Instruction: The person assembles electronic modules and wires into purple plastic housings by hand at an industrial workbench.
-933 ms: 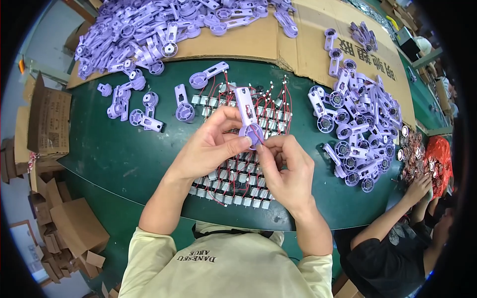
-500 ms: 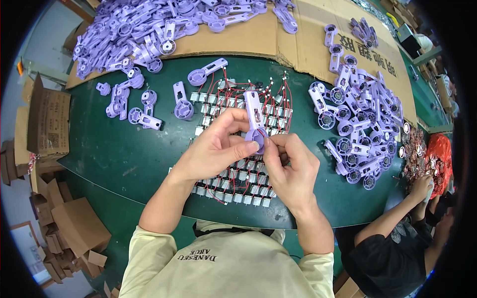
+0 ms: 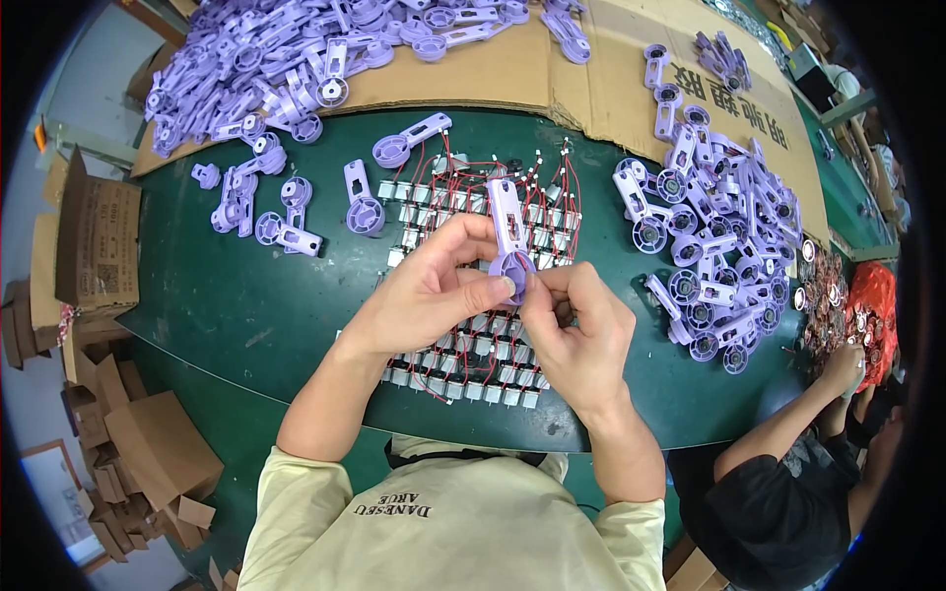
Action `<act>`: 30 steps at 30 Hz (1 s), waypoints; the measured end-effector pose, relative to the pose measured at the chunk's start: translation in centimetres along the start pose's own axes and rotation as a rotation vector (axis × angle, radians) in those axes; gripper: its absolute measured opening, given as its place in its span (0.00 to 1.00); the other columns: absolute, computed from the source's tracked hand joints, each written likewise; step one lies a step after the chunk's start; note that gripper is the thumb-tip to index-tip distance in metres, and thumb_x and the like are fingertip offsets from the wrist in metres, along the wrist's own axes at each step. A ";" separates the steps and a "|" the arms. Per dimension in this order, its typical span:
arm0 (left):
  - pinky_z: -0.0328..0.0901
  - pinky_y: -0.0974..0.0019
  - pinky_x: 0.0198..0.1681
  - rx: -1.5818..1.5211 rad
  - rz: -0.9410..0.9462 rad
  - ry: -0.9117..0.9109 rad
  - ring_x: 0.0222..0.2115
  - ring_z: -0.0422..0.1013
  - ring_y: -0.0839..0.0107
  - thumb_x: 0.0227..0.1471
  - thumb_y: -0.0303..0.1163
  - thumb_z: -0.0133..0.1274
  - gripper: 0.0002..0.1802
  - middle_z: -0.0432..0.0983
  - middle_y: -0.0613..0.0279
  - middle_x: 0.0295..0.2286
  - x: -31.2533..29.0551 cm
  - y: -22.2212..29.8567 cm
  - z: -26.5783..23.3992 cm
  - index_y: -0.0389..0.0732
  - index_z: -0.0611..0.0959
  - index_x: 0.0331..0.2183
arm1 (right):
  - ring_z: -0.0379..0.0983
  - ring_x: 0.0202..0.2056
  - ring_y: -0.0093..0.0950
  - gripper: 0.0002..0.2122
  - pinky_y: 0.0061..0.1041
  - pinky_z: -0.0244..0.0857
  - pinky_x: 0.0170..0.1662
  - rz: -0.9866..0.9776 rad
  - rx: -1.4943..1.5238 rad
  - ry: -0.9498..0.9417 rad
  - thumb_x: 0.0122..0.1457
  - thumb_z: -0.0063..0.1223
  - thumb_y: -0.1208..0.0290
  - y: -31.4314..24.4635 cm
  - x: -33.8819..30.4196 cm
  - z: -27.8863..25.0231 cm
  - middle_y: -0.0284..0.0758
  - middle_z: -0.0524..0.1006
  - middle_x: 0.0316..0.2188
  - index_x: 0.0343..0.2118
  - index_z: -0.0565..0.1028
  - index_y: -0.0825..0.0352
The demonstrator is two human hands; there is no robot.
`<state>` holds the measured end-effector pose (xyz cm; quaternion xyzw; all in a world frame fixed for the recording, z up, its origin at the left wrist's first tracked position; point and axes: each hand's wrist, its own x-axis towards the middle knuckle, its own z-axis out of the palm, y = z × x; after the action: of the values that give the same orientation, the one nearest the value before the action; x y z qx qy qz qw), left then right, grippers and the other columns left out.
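My left hand (image 3: 434,293) is closed around the round cup end of a purple plastic housing (image 3: 507,219), its thumb pressed on the cup's near rim. The slotted arm of the housing points away from me. My right hand (image 3: 583,335) is closed in a pinch at the cup's right rim; whatever lies between its fingertips is hidden. A thin red wire seems to show inside the cup. Beneath both hands, rows of small silver motors (image 3: 478,392) with red wires lie on the green table (image 3: 266,340).
Purple housings form a large heap (image 3: 256,59) at the far left and another pile (image 3: 724,236) at right, partly on flattened cardboard (image 3: 503,79). Several loose ones lie left of the motors. A co-worker's hand (image 3: 841,372) is by a red bag (image 3: 874,305). Cardboard boxes (image 3: 163,443) stand lower left.
Both hands keep their hold at nearly the same place, and the housing has tilted very slightly. At right, the co-worker's arm has shifted a little.
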<state>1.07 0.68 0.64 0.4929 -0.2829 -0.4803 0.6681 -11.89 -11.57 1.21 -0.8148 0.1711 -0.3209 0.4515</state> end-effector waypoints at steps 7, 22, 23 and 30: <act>0.69 0.69 0.46 -0.025 0.030 -0.009 0.43 0.69 0.75 0.55 0.23 0.55 0.23 0.69 0.59 0.44 -0.2 -0.4 0.1 0.38 0.66 0.51 | 0.69 0.14 0.24 0.04 0.24 0.62 0.18 0.085 0.001 -0.058 0.53 0.58 0.78 -0.1 -0.2 0.0 0.33 0.72 0.15 0.27 0.73 0.67; 0.71 0.72 0.41 0.036 0.023 -0.029 0.40 0.72 0.75 0.53 0.19 0.55 0.22 0.68 0.60 0.41 0.0 -0.9 0.4 0.37 0.66 0.48 | 0.71 0.16 0.28 0.03 0.25 0.63 0.20 0.008 -0.118 -0.122 0.53 0.58 0.78 0.4 0.3 -0.3 0.37 0.75 0.19 0.28 0.74 0.67; 0.71 0.71 0.42 0.033 0.026 -0.026 0.39 0.73 0.75 0.53 0.20 0.55 0.22 0.68 0.60 0.41 0.0 -0.9 0.4 0.37 0.66 0.48 | 0.71 0.16 0.26 0.03 0.24 0.63 0.20 0.025 -0.122 -0.126 0.53 0.58 0.78 0.4 0.3 -0.3 0.36 0.75 0.19 0.29 0.74 0.67; 0.70 0.68 0.45 0.046 0.130 0.116 0.43 0.73 0.69 0.54 0.21 0.55 0.20 0.67 0.59 0.42 -0.1 0.4 0.3 0.37 0.66 0.46 | 0.63 0.16 0.13 0.15 0.17 0.56 0.19 0.354 0.241 -0.331 0.52 0.61 0.77 0.7 0.4 -1.3 0.29 0.71 0.17 0.40 0.66 0.68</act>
<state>0.93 0.71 1.15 0.5157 -0.2863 -0.4000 0.7015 -12.49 -12.94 1.25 -0.7541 0.1953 -0.1172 0.6160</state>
